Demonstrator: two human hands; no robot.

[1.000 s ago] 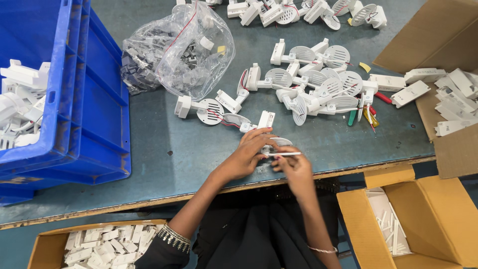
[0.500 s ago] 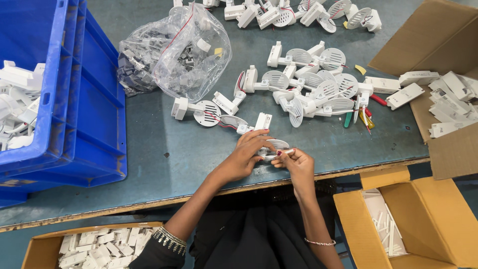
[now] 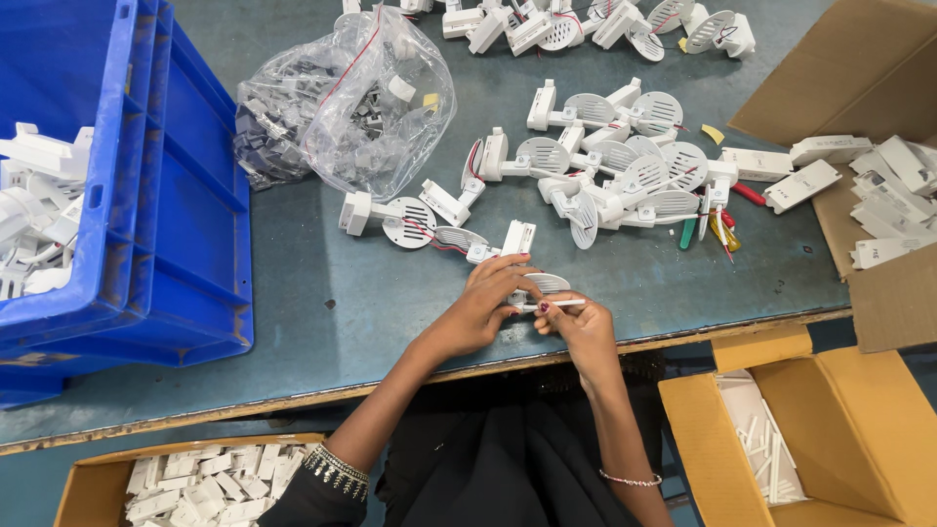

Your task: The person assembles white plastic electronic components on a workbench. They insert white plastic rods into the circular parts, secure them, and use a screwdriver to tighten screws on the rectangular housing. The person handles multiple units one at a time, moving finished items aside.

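Fingers of both hands pinch a white part; blue crate holds white pieces.

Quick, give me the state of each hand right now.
Left hand: closed on a white slotted plastic part at the table edge.
Right hand: pinching a thin white rod against that part.
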